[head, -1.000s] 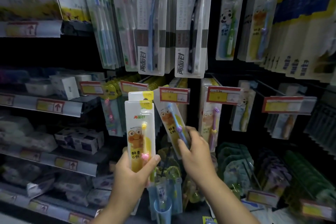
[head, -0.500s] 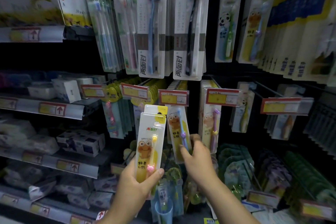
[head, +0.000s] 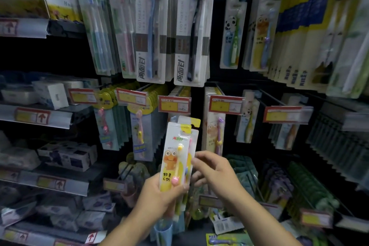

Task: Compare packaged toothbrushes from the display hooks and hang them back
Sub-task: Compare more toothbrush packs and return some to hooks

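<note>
A toothbrush pack (head: 175, 158) with a yellow brush and an orange cartoon frog stands upright in the near middle of the scene, tilted slightly to the right. A second pack (head: 194, 136) sits close behind it, showing only along the top and right edges. The top edges of both lie just below a red and yellow price tag (head: 174, 105). The bottom of the front pack is covered by the left hand (head: 157, 195), which grips it from below, with the thumb across the lower front. The right hand (head: 216, 170) comes in from the right, its thumb and curled fingers pinching the right edge of the second pack, so the two hands almost touch.

Rows of hanging packs (head: 214, 138) crowd the far side, and two tall packs (head: 153, 30) hang above. A blue cup (head: 162, 233) stands just below the hands. Dark open space lies to the left of the left hand, before the shelf (head: 60, 182) of small boxes (head: 65, 156).
</note>
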{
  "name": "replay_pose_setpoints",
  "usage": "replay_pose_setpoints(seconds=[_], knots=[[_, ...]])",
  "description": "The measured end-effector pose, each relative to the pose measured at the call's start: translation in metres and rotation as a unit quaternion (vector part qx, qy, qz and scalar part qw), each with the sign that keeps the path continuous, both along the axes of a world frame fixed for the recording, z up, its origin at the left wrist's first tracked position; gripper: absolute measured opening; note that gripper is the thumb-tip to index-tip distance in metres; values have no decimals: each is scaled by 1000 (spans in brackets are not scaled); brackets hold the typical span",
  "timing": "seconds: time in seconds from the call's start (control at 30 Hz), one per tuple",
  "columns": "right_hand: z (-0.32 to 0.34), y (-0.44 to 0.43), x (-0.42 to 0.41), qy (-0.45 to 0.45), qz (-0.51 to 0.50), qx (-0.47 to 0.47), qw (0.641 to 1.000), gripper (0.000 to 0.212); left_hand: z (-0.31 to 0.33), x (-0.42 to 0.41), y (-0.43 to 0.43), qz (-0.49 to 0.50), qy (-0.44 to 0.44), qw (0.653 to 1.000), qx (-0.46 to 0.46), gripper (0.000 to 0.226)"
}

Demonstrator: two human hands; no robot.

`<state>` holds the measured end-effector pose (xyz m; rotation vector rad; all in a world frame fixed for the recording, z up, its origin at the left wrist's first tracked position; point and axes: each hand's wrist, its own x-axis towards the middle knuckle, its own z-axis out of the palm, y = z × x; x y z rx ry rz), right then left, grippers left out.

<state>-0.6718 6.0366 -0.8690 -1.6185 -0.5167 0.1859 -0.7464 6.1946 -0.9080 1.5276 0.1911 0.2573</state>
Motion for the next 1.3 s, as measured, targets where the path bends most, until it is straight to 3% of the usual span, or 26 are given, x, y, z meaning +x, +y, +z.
replay_pose_setpoints(seconds=[0.1, 0.27, 0.5, 0.73, 0.87, 1.3], knots=[[-3, -10, 1, -28, -10, -25, 999, 11, 4, 8, -12, -6, -11, 1000, -24, 22], [6, -18, 8, -47, -116, 33, 992, 17, 6, 23, -26, 50, -36, 998, -21, 17], [9, -17, 19, -7, -220, 49, 974, 23, 4, 28, -22, 48, -23, 997, -57, 18], [10, -27, 20, -33, -238, 24, 970, 24, 11, 22, 1, 91, -49, 992, -73, 22], [7, -28, 21, -31, -228, 5, 973, 23, 15, 27, 16, 116, -65, 991, -29, 17], [0, -24, 27, -30, -234, -17, 972, 21, 24, 63, 12, 75, -45, 995, 43, 18]])
